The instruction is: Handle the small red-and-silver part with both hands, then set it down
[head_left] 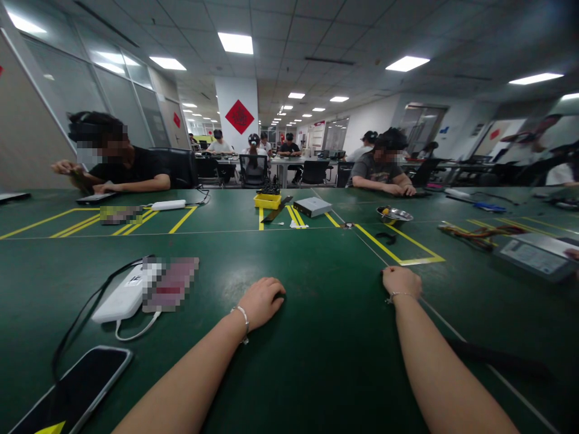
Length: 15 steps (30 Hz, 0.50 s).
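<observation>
My left hand (261,303) rests on the green table (316,337), its fingers curled loosely inward. Nothing shows in it, and a bracelet circles the wrist. Further right, my right hand (401,282) also lies on the table, closed, with its fingers bent and mostly hidden from view. It is close to a yellow tape outline (423,261) and also wears a bracelet. Left of my left hand lie a white power bank (124,298) and a partly blurred pinkish phone-like slab (174,286), with a white cable. A dark-screened phone (75,389) is nearer to me.
Across the table are a yellow bin (266,201), a grey metal box (313,207) and a metal bowl (395,214). A power supply unit (536,256) with cables stands at right. Beside my right forearm lies a long black object (502,360). Two people sit opposite.
</observation>
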Each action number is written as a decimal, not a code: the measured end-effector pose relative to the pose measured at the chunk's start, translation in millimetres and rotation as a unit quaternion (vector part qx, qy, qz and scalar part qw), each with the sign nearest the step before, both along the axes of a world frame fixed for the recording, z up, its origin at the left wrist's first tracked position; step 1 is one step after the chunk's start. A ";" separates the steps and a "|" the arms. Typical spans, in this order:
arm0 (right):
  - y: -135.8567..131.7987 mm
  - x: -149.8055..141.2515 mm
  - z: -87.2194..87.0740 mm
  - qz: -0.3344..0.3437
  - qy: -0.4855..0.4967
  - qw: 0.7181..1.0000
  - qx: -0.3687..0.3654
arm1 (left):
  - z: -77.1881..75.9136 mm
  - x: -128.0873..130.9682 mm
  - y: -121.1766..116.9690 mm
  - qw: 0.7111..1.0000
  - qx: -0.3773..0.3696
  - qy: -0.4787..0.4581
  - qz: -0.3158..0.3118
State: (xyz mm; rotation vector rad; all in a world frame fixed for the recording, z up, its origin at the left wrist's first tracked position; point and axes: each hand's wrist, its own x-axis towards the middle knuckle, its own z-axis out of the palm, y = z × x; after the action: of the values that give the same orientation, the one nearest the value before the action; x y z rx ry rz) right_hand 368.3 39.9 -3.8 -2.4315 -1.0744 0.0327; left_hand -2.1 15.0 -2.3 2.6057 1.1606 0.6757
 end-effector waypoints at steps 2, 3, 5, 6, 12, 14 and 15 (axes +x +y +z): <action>0.6 -1.6 0.6 -0.011 -0.012 1.000 0.013 | -1.7 0.5 0.4 1.000 0.003 0.000 0.002; 1.5 -4.6 2.2 -0.012 -0.031 0.999 0.033 | -2.2 1.3 -0.1 1.000 0.005 0.003 0.003; 3.1 -18.0 8.5 0.023 -0.081 0.992 0.090 | -1.7 3.6 -2.0 1.000 0.011 0.017 0.005; 3.1 -29.6 13.2 0.069 -0.103 0.985 0.122 | -0.8 5.0 -3.2 1.000 0.015 0.026 0.006; -32.3 -162.8 39.4 0.572 -0.132 0.789 0.183 | 4.8 9.6 -6.4 0.997 0.012 0.082 0.000; -53.4 -208.1 40.0 0.680 -0.126 0.708 0.139 | 0.3 11.7 -8.5 0.996 -0.017 0.081 0.017; -62.6 -225.9 38.6 0.704 -0.126 0.687 0.127 | -3.8 13.5 -10.8 0.996 -0.033 0.072 0.045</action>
State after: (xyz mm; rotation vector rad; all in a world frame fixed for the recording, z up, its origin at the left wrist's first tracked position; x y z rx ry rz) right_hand 142.4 -22.7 34.8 -0.8437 -2.5650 0.0416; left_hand 11.4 4.2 -6.1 2.5960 1.3260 0.4639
